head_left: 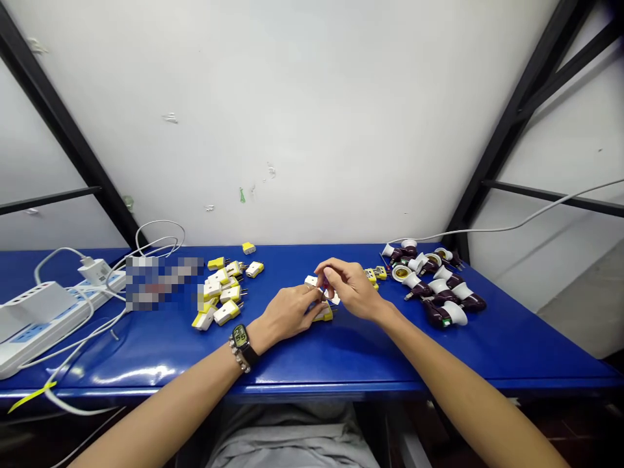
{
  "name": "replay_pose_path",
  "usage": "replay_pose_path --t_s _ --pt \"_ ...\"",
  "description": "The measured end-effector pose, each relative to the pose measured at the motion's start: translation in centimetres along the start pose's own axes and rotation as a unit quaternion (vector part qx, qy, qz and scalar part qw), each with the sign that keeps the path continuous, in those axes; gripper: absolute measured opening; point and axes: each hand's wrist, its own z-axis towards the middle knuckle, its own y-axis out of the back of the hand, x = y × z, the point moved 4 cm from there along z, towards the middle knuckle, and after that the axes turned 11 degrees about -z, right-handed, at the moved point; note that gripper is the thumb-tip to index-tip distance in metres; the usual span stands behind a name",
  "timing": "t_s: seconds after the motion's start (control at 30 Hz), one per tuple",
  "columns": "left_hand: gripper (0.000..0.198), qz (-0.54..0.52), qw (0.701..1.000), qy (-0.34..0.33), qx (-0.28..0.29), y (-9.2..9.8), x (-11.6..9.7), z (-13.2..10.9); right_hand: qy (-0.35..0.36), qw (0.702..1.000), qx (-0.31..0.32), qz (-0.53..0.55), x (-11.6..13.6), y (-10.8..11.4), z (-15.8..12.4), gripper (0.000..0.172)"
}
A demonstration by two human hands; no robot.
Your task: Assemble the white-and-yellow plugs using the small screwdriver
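Head view: left hand (pixel 288 311) and right hand (pixel 351 286) curl fingers close together, any grasp impossible to tell, a blocky yellow-and-white plastic plug (pixel 324 313) beside the left fingertips.

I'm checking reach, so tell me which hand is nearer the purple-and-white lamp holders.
Right. The right hand is left of the lamp holders, apart from them; the left hand is farther left, with the right hand between it and them.

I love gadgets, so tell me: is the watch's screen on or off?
On. The watch shows bright yellowish digits against its dark face.
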Motion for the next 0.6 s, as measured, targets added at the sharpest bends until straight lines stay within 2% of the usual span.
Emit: replay_pose_path --t_s 0.17,0.33,0.5,0.6 --pt "0.018 -0.087 0.996 0.003 -0.027 0.08 0.11 0.01 0.004 1.0 0.015 0.012 -0.16 -0.07 -0.04 0.032" --pt "0.017 -0.169 0.984 0.033 -0.049 0.43 0.27 0.3 -0.009 0.999 -0.033 -0.035 -0.16 0.08 0.01 0.028" --pt "0.016 -0.229 0.972 0.024 -0.055 0.5 -0.09 0.41 -0.005 1.0 0.02 -0.009 0.13 -0.12 0.02 0.036" --pt "0.017 -0.246 0.966 0.039 -0.066 0.24 0.21 0.54 -0.006 0.999 0.027 -0.019 0.18 -0.25 -0.01 0.034"
